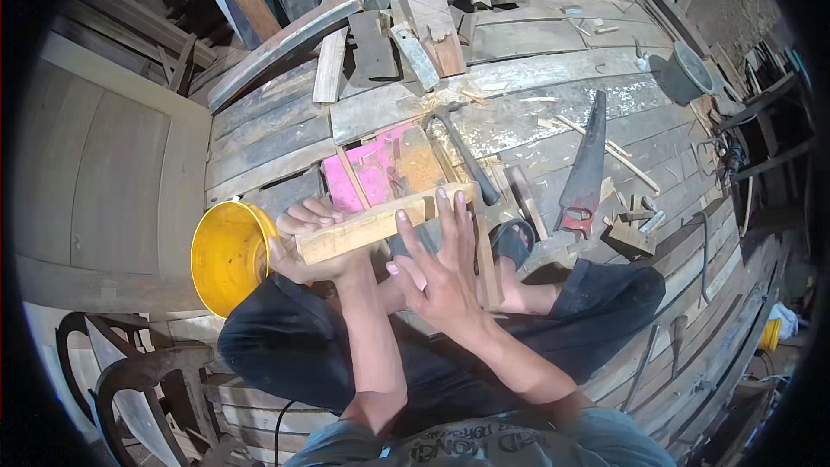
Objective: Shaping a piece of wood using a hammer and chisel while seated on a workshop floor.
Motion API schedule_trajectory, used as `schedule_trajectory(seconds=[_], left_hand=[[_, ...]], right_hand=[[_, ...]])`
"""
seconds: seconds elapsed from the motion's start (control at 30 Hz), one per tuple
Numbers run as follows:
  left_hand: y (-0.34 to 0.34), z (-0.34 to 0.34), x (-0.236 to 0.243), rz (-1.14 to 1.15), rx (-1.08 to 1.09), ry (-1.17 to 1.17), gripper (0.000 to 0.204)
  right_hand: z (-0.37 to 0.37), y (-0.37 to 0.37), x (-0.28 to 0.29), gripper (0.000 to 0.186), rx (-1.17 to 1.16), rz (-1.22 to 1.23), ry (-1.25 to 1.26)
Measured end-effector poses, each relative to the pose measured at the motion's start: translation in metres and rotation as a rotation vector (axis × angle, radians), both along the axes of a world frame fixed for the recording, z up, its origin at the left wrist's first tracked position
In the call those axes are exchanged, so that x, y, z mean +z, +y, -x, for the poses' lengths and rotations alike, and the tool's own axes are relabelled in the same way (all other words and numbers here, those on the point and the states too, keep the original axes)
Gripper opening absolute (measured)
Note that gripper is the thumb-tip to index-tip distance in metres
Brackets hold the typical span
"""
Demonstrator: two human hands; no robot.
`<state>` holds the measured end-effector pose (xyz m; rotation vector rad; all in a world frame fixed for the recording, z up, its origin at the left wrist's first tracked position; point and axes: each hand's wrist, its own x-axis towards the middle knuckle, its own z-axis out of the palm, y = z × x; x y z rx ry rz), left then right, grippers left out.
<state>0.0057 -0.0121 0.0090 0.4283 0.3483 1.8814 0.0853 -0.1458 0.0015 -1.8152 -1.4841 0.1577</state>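
Observation:
My left hand (298,238) is wrapped round the left end of a pale squared wooden block (367,229), which lies crosswise in front of me, raised over my lap. At its other end my right hand (445,285) has its fingers stretched out and spread, the fingertips against the block's side. A narrower wooden strip (487,268) runs toward me just right of that hand. Whether it joins the block I cannot tell. Behind the block is a pink board (367,171), with wood shavings (418,169) beside it.
A yellow bucket (226,251) stands at my left knee. To the right lie a handsaw (588,156) with a red handle, wood offcuts (629,238) and a chisel-like tool (526,199). A dark metal bar (467,160) lies ahead. Planks (428,0) and a grey bucket (687,73) are farther off.

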Motion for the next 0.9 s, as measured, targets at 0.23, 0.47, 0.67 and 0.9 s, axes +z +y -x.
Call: schedule_trajectory(seconds=[0.23,0.47,0.67,0.9], left_hand=[[-0.001,-0.001,-0.001,-0.034,-0.017,0.082,0.043],[-0.003,0.006,-0.008,-0.059,-0.076,0.092,0.041],[0.005,0.019,-0.004,-0.034,-0.080,-0.075,0.044],[0.008,0.033,-0.007,-0.046,-0.057,-0.045,0.044]], right_hand=[[-0.017,-0.006,-0.006,0.056,-0.056,0.040,-0.004],[-0.034,-0.016,-0.022,0.054,-0.122,0.085,-0.065],[-0.040,-0.019,-0.026,0.052,-0.174,0.092,-0.070],[-0.045,-0.018,-0.028,0.052,-0.217,0.083,-0.100]])
